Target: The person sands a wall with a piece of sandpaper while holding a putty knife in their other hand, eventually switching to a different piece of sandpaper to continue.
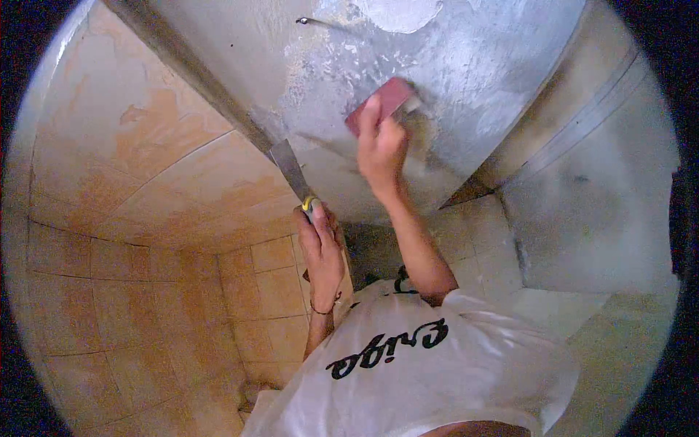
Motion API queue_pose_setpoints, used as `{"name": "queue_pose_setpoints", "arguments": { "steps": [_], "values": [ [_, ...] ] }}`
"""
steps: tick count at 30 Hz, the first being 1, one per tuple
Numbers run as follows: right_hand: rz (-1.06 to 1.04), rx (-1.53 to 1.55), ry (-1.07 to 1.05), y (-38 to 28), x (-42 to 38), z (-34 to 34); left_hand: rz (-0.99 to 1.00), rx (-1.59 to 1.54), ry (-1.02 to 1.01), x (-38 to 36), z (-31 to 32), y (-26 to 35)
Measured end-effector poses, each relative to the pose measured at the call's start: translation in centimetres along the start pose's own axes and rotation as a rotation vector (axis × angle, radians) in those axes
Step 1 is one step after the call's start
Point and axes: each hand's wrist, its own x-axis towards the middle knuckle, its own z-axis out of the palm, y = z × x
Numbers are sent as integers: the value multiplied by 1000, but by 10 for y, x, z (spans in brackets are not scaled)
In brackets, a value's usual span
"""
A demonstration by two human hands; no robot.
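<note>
My right hand [382, 156] grips a reddish sanding block [380, 103], holding it against the grey plastered surface [451, 80]. A pale end of the block shows past my fingers, slightly blurred. Lower and to the left, my left hand [320, 244] is wrapped around the grey and yellow handle of a putty knife [291, 166]. Its metal blade points up toward the long edge of the plastered surface; whether it touches cannot be told. Whitish, rough patches [328, 65] mark the plaster around the block.
A small wire or metal end [302, 21] sticks out of the plaster. Beige and orange tiles [138, 306] cover the left side. To the right is a grey wall [590, 226] with a dark corner line. My white shirt [437, 371] fills the bottom.
</note>
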Motion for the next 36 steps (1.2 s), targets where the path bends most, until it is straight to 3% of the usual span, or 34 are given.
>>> {"name": "queue_pose_setpoints", "arguments": {
  "steps": [4,6,8,12,14,16,19,22,24,26,30,32,33,36],
  "values": [
    [1,55,-26,-17,25,4,28,51,30,5,2,-6],
    [-315,71,-115,-7,17,18,70,22,-40,10,4,-4],
    [-254,46,-207,6,-1,15,109,52,-20,15,8,-10],
    [-163,-40,-31,13,5,-9,93,44,-32,0,7,9],
    [81,76,63,-7,27,-23,73,19,-18,-2,10,7],
    [42,147,78,-19,32,-14,45,-13,4,-3,10,5],
    [-192,60,-144,-17,18,4,58,53,-55,-3,8,1],
    [-290,64,13,12,-3,12,36,66,-52,0,13,8],
    [-168,33,24,23,-2,-11,66,45,-52,0,16,12],
    [141,-16,-14,20,16,-38,69,35,-55,-3,15,15],
    [151,96,77,-1,29,-38,70,15,-113,-6,17,15],
    [-17,6,-145,4,20,-26,70,34,-119,-5,26,14],
    [-16,2,-139,9,14,-23,73,51,-119,-6,30,14],
    [-107,55,61,30,6,-26,95,51,-154,-7,36,7]
  ]
}}
